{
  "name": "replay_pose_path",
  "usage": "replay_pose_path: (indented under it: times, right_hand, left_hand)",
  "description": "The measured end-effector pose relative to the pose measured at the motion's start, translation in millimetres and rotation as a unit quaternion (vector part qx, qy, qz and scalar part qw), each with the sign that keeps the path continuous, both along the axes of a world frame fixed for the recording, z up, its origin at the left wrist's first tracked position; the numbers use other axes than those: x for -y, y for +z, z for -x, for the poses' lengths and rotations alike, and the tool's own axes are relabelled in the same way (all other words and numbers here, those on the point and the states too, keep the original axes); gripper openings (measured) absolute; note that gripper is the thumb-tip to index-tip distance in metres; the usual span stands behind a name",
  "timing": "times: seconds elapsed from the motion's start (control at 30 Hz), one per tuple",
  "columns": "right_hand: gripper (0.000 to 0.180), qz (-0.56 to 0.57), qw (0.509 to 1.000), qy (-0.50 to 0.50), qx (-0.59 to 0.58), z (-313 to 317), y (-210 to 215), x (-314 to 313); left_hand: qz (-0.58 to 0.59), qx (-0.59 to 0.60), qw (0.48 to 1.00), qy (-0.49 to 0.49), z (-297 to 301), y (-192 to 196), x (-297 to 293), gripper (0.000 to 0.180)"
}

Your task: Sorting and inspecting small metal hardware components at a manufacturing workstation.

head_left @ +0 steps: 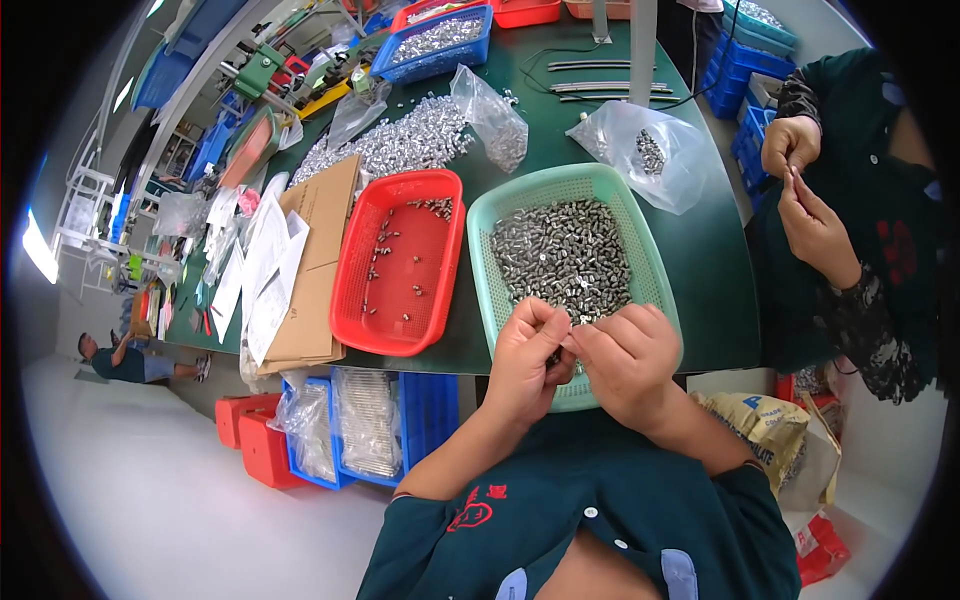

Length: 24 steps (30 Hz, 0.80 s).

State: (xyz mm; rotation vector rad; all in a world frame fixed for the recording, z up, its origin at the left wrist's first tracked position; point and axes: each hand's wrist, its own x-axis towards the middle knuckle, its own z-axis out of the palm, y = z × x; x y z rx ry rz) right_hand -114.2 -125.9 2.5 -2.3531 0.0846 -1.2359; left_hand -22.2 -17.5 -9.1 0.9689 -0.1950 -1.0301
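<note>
My left hand [530, 358] and my right hand [632, 362] meet over the near end of a mint-green basket [482, 275]. Their fingertips are pinched together, and whatever sits between them is too small to make out. A dark bit shows in the curled fingers of my left hand. Small metal cylindrical parts [560, 250] fill the basket in a heap. To its left stands a red basket [395, 345] with a few of the same kind of metal parts [418, 290] scattered over its floor.
Flattened cardboard [315, 300] and papers [268, 290] lie left of the red basket. Farther back are a pile of shiny parts [400, 140], a clear bag [495, 125], another bag [680, 165] and a blue crate [435, 62]. A co-worker's hands [805, 190] are at the right.
</note>
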Motion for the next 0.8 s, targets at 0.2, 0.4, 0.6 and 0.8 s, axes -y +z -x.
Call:
replay_pose_path:
  times: [0.2,0.4,0.6,0.8]
  right_hand:
    - [0.012,-0.601,0.787,0.113,-0.083,0.6,-18.3,7.0]
    - [0.016,-0.676,0.718,0.146,-0.08,4.9,-19.7,17.2]
    - [0.009,-0.147,0.986,-0.061,-0.057,4.8,1.8,11.6]
    - [0.007,-0.317,0.946,0.045,-0.051,0.2,-7.7,3.5]
  left_hand:
    - [-0.004,-0.072,0.996,-0.049,-5.1,3.3,-2.7,0.023]
    - [-0.011,-0.093,0.994,-0.063,-16.9,2.6,-4.2,0.027]
    - [0.037,-0.167,0.982,-0.077,-17.9,-0.8,-6.6,0.019]
    - [0.041,-0.183,0.979,-0.085,-11.1,1.8,-0.6,0.018]
